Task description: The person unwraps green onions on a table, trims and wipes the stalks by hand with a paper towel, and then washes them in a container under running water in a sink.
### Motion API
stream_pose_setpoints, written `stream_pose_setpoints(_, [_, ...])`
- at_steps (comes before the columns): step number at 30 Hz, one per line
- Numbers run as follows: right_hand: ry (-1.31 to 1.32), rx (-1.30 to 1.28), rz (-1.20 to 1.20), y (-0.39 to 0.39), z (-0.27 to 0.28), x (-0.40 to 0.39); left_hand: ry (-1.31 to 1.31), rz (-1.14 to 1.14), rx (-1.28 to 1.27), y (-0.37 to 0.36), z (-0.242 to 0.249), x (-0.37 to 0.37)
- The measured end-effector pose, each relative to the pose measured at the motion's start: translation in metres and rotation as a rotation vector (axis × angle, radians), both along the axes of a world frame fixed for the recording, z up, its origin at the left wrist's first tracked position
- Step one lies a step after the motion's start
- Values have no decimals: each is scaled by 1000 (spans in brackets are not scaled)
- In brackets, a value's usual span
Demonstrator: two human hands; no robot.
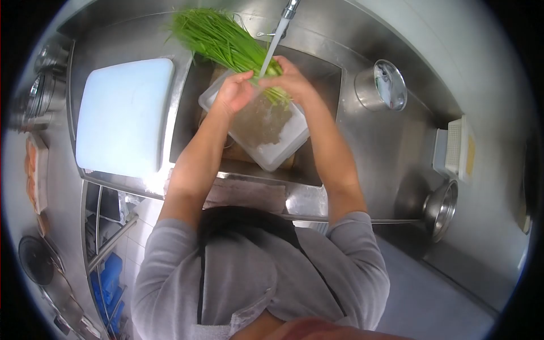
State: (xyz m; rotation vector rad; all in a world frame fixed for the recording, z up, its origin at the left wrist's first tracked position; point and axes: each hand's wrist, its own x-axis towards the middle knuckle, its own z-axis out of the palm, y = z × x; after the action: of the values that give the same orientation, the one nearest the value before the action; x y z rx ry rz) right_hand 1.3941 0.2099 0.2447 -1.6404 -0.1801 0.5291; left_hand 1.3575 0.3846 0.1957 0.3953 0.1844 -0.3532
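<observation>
Over sink (323,79) w/ tap running, left hand (233,90) & right hand (289,79) clamp fingers round chives (226,39) — light, floppy, wet-slick; prob. best gripped near the stem ends.

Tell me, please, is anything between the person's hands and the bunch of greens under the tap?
Nothing visible is: the left hand and right hand both grip the bunch of greens directly, under the water stream, above the clear plastic container in the sink.
</observation>
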Motion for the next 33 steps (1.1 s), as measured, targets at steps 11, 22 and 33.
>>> stream_pose_setpoints(11, [241, 141, -74, 0, 10, -10, -130, -86, 138, 16, 0, -9])
stream_pose_setpoints(22, [-193, -447, 128, 4, -9, -1, 135, 75, 231, 5, -6, -4])
stream_pose_setpoints(33, [-120, -634, 179, 5, 14, 0, 117, 108, 232, 3, -7, 1])
